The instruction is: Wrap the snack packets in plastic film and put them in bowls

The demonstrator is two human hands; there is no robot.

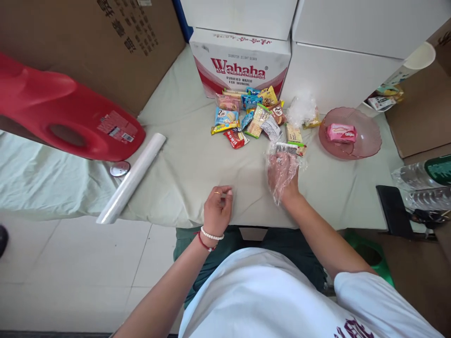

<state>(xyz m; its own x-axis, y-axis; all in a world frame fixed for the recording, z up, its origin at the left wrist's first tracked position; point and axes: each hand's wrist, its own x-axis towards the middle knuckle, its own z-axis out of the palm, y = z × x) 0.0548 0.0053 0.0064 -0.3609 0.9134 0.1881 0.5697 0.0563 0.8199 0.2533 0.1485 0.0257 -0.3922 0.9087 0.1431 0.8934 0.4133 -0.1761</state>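
Observation:
My right hand (283, 173), loosely covered in a clear plastic glove or bag, reaches forward over the table. Its fingers are closed around a small wrapped snack (286, 148), mostly hidden by plastic and fingers. Beyond it lies a heap of snack packets (252, 115) in blue, yellow, red and green wrappers. My left hand (218, 206), bare with a ring and bracelets, rests near the table's front edge; its fingers are curled with nothing visible in them. To the right, a pink translucent bowl (368, 136) contains one pink packet (341, 133).
A long plastic roll (132, 180) lies left beside a round lid-like disc (120, 168) and a big red jug (70, 112). White cartons (243, 65) wall off the back. A crumpled clear bag (302, 110), plastic bottles (428, 180) and a black phone-like object (393, 211) sit on the right.

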